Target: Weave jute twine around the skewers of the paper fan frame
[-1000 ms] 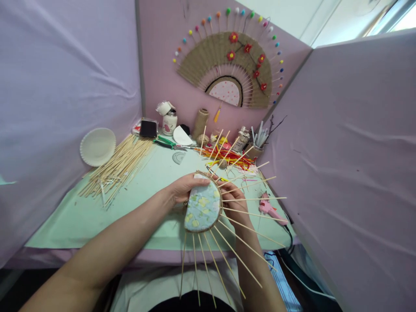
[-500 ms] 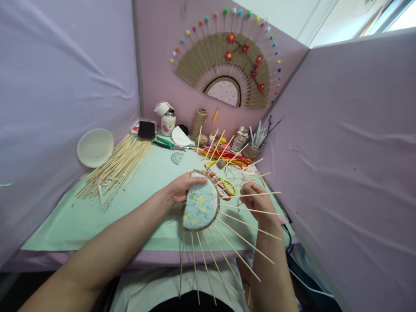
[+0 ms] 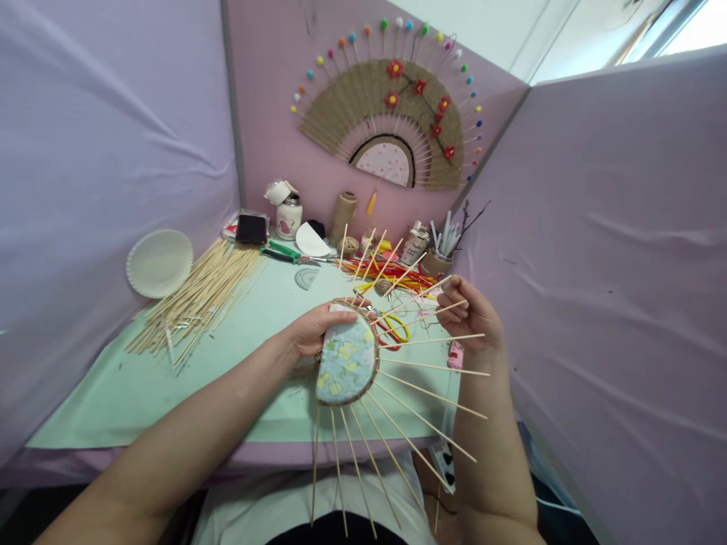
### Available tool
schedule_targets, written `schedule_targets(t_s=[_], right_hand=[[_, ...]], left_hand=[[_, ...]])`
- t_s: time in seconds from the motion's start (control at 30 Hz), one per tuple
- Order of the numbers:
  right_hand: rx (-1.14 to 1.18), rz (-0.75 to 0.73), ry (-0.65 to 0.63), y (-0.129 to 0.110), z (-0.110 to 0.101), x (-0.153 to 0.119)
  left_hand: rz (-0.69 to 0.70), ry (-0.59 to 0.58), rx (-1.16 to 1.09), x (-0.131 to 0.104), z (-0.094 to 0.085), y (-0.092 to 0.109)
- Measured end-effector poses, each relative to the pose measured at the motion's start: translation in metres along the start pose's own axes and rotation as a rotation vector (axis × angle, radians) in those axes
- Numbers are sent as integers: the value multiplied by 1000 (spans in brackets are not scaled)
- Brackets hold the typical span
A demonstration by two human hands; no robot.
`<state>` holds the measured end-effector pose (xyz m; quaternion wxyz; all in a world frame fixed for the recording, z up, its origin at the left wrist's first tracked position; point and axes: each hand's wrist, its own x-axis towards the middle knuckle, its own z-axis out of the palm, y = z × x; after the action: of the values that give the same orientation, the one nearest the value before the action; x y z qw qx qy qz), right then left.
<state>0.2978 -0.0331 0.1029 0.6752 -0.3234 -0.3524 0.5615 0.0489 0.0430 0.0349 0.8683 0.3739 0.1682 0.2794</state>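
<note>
A half-round fan base [image 3: 347, 356], covered in pale blue cloth with yellow flowers, is in my left hand [image 3: 318, 327]. My thumb lies on its cloth face near the top while the fingers go behind it. Thin bamboo sticks [image 3: 435, 393] spread out from its brown curved edge like rays, some reaching past the table's front edge over my lap. My right hand [image 3: 469, 309] is raised on the right, with thumb and forefinger pinched at the outer end of one upper stick. Its other fingers are curled close to the neighbouring stick.
Loose bamboo sticks [image 3: 196, 303] lie at left beside a white plate [image 3: 160, 263]. Green-handled pliers [image 3: 284, 253], a protractor [image 3: 307, 278], scissors [image 3: 397, 329] and red and yellow pipe cleaners [image 3: 391, 272] lie beyond the fan base. A finished fan [image 3: 341, 113] hangs on the back wall.
My right hand has moved up and slightly right, from near the middle sticks to the end of an upper stick. My left hand keeps its hold; the view has shifted slightly.
</note>
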Motion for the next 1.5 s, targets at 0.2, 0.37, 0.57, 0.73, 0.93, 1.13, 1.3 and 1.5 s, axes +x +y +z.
schedule_targets(t_s=[0.2,0.37,0.57,0.73,0.93,1.13,1.3,1.5], right_hand=[[-62,1,-47,-4,-2,7],[-81,79,-44,-4,-11,11],[-129,51,-73,-9,-5,22],[-151,-64,-80,-11,1,20],[-125,-103,-39,1,-19,6],[-75,41,35,35,-35,-3],[-234,212,33,68,-25,-14],[-499,281,-75,86,-4,-27]], left_hand=[[-5,9,11,0,-1,0],[-4,-1,12,1,-2,-1],[-20,21,26,2,-4,-4],[-14,-5,30,3,-7,-4],[1,-15,-4,2,-4,-3],[96,63,-68,-1,-3,11],[257,178,-130,-2,-12,28],[381,210,-185,-8,-10,35]])
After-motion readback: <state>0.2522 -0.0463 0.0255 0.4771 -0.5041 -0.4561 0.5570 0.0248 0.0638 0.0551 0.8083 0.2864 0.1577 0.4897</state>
